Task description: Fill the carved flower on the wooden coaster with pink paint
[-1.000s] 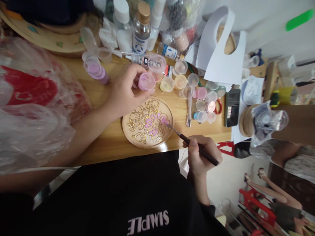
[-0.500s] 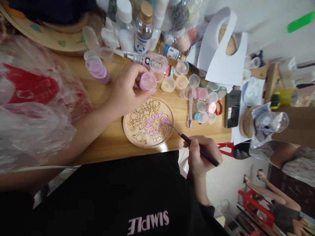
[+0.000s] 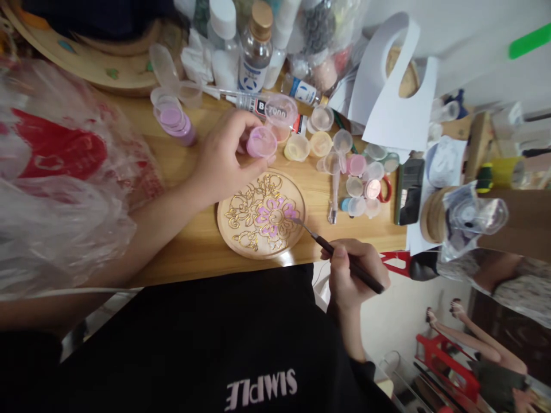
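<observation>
The right hand [image 3: 353,281] grips a palette knife [image 3: 323,244] by its handle; the left hand [image 3: 226,154] pinches a plastic paint cup [image 3: 262,143], probably light and squeezable, best held below its rim.

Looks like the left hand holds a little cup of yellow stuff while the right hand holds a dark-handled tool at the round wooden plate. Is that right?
Not quite: the head view shows that the cup in the left hand holds pinkish-purple stuff. The right hand does hold the dark-handled tool at the round wooden plate.
</observation>
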`<state>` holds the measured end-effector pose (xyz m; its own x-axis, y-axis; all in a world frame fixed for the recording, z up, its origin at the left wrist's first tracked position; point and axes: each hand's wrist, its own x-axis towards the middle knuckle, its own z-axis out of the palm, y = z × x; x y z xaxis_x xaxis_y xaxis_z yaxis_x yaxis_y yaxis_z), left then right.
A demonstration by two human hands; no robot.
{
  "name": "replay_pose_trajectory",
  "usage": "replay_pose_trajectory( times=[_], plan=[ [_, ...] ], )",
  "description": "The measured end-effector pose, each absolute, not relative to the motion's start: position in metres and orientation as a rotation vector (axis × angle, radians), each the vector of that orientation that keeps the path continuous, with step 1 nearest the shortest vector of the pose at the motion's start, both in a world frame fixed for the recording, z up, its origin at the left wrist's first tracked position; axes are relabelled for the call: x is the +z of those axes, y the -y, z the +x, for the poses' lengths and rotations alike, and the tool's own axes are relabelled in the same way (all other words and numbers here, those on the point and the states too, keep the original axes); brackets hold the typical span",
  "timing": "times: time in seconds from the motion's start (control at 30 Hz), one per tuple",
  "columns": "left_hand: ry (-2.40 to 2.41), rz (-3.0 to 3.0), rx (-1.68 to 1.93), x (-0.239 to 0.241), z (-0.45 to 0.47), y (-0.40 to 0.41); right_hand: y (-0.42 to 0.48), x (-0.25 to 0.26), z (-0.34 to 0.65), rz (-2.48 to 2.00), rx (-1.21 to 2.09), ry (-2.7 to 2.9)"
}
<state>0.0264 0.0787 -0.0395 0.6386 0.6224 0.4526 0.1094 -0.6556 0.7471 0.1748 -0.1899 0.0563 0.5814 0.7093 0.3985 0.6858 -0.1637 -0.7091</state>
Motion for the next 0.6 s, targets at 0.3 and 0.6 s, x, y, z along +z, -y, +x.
replay_pose_trajectory(
  times=[0.3, 0.6],
  plan=[
    [-0.605, 2.161, 0.908, -0.0368, 0.0266, -0.0777, 0.1905, 0.0588, 0.1745, -1.903, 0.038, 1.155],
    [-0.654, 2.042, 0.958, -0.0318, 0.0302, -0.0746, 0.1928, 0.0593, 0.1746, -1.94, 0.031, 1.138]
  ],
)
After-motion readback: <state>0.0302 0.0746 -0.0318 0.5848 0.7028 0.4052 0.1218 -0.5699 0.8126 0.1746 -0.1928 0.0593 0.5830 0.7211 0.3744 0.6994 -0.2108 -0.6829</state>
